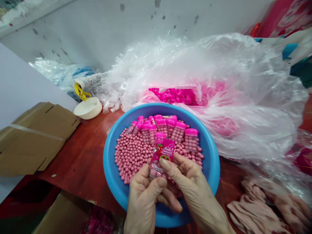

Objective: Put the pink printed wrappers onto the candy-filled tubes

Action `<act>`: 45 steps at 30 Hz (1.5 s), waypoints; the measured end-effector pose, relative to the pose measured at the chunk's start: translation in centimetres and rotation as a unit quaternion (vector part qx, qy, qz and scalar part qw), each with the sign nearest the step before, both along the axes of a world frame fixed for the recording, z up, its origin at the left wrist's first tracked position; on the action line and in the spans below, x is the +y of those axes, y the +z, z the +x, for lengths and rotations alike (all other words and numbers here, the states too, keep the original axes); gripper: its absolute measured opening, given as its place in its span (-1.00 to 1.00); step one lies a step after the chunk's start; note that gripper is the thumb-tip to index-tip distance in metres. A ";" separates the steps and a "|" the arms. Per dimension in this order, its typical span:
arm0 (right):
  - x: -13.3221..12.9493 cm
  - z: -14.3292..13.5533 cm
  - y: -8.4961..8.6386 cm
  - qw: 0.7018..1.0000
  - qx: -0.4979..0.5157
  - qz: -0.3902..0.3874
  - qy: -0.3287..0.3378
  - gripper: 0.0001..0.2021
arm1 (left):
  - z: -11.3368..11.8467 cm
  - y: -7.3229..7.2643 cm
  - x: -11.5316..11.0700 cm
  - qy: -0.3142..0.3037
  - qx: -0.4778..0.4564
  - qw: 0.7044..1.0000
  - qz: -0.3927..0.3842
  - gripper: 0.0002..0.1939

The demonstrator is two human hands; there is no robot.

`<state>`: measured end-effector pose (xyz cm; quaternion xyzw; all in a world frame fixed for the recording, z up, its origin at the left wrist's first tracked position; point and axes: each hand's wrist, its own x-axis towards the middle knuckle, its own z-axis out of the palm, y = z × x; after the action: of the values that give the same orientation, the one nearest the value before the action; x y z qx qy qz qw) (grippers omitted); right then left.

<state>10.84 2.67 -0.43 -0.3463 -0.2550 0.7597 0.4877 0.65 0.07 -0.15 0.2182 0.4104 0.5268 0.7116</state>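
Both hands meet over a blue basin (pixel 112 182) full of pink candy balls (pixel 131 152). Between them is a small clear candy bottle (pixel 154 170) with a pink cap and pink balls inside. My left hand (pixel 146 198) grips the bottle near its lower end. Closed on a pink printed label (pixel 161 148), the thumb and fingers of my right hand (pixel 187 182) press it against the bottle's front. Several capped, filled bottles (pixel 161 126) lie on the candy toward the basin's far side.
Behind the basin, a clear plastic bag (pixel 219 61) holds pink caps (pixel 175 96). Empty clear tubes (pixel 112 105), a white round lid (pixel 88 108) and flattened cardboard (pixel 48 130) are on the left. A crumpled beige cloth (pixel 255 208) lies at the right.
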 end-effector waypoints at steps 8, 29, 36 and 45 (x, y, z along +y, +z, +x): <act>-0.5 0.0 0.3 1.000 -0.004 0.020 -0.013 -0.85 | 0.0 -0.2 -0.1 -0.007 0.063 0.998 -0.001 -0.84; -2.0 0.7 -1.1 0.977 -0.165 0.123 0.049 -0.60 | -0.8 0.6 1.5 0.155 0.015 0.984 -0.085 -0.86; -2.3 -0.1 -1.4 0.944 -0.290 0.155 -0.017 -0.76 | -0.9 0.4 1.1 0.093 -0.012 0.992 -0.085 -0.76; -2.2 0.1 -1.4 0.940 -0.286 0.181 -0.038 -0.90 | -0.8 0.3 1.0 0.096 -0.010 0.994 -0.059 -0.87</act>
<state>10.95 0.48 -1.85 -0.4645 -0.5035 0.5508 0.4767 -0.10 1.05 0.11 0.1296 0.4525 0.5699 0.6735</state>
